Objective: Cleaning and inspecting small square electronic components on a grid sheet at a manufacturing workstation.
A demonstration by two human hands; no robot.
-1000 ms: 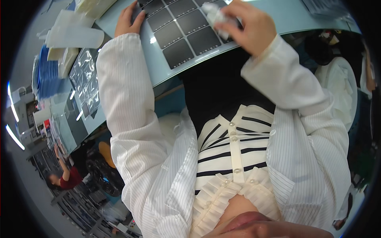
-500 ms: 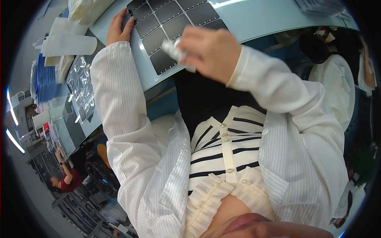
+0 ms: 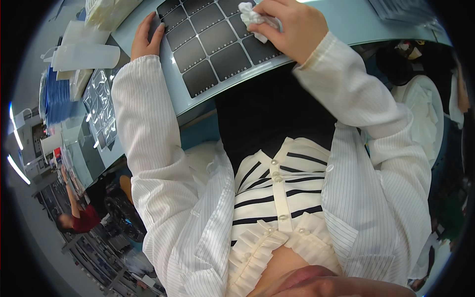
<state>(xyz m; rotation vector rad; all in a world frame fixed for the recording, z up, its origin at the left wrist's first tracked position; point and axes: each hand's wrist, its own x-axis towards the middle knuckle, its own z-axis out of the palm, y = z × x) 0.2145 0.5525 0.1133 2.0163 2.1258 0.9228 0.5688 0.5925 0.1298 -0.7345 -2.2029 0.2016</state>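
A flat sheet of dark grey rounded panels (image 3: 190, 53), divided by pale lines, lies on the glass-topped table near its front edge. At the sheet's left edge rests my left hand (image 3: 147, 38), fingers stretched and apart, with fingertips by its upper left side. My right hand (image 3: 296, 27) is over the sheet's right part, its fingers closed around a crumpled white cloth (image 3: 251, 16). The cloth's lower end hangs at the panels; whether it presses on them I cannot tell.
Left of the sheet stand a translucent plastic jug (image 3: 86, 56), a stack of blue sheets (image 3: 59, 101) and a clear plastic bag (image 3: 100, 106). More stacked sheets (image 3: 403, 12) lie at the far right. A lined white bin (image 3: 420, 106) stands right of my arm. Another person (image 3: 81, 218) is at far left.
My right hand has moved right and away from me with the white cloth, uncovering the sheet's near middle panels. My left hand has stayed nearly in place.
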